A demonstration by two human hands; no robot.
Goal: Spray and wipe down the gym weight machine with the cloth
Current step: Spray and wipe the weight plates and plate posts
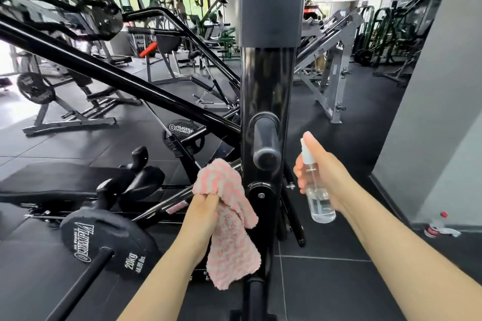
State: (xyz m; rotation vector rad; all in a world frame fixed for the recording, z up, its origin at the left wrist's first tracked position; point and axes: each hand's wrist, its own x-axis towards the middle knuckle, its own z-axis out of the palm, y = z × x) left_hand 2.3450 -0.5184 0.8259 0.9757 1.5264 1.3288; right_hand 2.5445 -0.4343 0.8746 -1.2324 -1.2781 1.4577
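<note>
Pink-and-white striped cloth [229, 219] gripped by left hand [202, 212], hung beside black upright post [266, 86] of weight machine. Clear spray bottle [317, 190] clasped by right hand [322, 177], forefinger laid on nozzle, post's round knob [266, 143] at 10 o'clock. Post axis vertical; right hand judged nearer knob.

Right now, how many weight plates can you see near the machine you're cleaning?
3. One 20kg plate on the bar at lower left, one lettered plate low behind the black post, one on the far-left machine. Others in the background may be hidden.
</note>
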